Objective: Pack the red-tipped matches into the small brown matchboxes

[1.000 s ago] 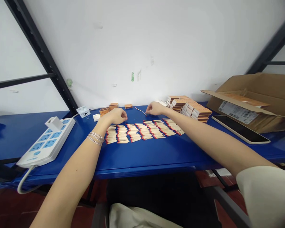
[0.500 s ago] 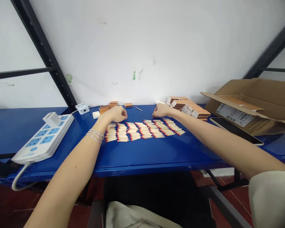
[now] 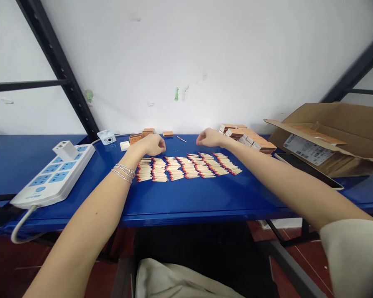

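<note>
Red-tipped matches (image 3: 191, 169) lie on the blue table in several slanting columns side by side. Just behind the leftmost columns is my left hand (image 3: 153, 145), its fingers curled together; whatever they may hold is hidden. My right hand (image 3: 209, 138) hovers behind the right-hand columns with thumb and fingers pinched, and anything between them is too small to make out. A lone match (image 3: 181, 139) rests on the table between and beyond the hands. Near my left hand stand brown matchboxes (image 3: 148, 132) and a white matchbox tray (image 3: 124, 145).
Stacked matchboxes (image 3: 251, 138) sit behind my right forearm. Farther right are an open cardboard box (image 3: 317, 140) and a dark-screened tablet (image 3: 307, 169). On the left lie a white power strip (image 3: 54, 176) and a small white camera-shaped object (image 3: 107, 137). A wall (image 3: 180, 54) backs the table.
My right hand has lifted and drawn back slightly from the matches toward the wall. My left hand stays almost in place. The view has shifted a little.
</note>
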`<action>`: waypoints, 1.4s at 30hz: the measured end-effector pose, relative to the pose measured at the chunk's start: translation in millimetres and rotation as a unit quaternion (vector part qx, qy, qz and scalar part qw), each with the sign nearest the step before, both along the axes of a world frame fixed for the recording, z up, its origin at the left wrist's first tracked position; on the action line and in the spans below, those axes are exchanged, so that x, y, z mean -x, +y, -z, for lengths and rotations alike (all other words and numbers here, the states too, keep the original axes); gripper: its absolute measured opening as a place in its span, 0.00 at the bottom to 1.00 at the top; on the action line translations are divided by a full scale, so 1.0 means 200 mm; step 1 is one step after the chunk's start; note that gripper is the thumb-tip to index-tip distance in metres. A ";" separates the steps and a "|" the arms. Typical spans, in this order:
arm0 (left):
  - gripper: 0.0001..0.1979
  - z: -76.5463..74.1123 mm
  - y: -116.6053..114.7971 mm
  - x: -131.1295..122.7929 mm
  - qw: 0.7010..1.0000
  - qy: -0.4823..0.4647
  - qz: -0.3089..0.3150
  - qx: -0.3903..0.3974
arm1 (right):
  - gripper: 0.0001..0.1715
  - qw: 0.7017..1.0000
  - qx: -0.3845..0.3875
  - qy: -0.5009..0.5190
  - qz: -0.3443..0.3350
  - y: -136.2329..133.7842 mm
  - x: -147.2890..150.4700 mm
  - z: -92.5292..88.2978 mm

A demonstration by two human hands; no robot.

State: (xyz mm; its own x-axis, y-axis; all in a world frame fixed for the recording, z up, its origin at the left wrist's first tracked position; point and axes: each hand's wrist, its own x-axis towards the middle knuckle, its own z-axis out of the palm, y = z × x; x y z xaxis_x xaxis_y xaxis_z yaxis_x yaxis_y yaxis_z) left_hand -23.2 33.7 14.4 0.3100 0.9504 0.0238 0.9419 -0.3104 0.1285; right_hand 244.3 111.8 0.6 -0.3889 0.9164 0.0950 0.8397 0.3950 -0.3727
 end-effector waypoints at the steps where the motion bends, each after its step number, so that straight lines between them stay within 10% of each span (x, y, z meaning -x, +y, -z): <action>1: 0.13 0.00 0.00 0.00 1.000 0.000 -0.001 -0.002 | 0.11 1.000 -0.009 0.002 -0.004 0.03 0.05 0.01; 8: 0.12 0.00 0.00 0.00 1.000 -0.005 0.000 -0.006 | 0.10 0.999 -0.032 -0.016 0.032 0.16 0.30 0.08; 18: 0.14 -0.02 -0.02 -0.02 1.000 0.002 0.009 0.002 | 0.10 0.988 -0.055 -0.131 -0.069 -0.03 -0.27 -0.04; 29: 0.14 -0.05 0.00 -0.02 0.999 0.002 0.034 0.000 | 0.10 0.980 -0.013 -0.186 -0.062 -0.13 -0.37 -0.10; 37: 0.15 -0.22 -0.21 0.01 0.999 -0.047 0.019 -0.006 | 0.13 0.991 -0.021 -0.102 -0.079 0.10 0.16 -0.10; 42: 0.15 -0.14 -0.59 0.13 0.985 -0.140 -0.059 -0.081 | 0.18 0.987 0.011 -0.156 -0.040 0.25 0.44 -0.02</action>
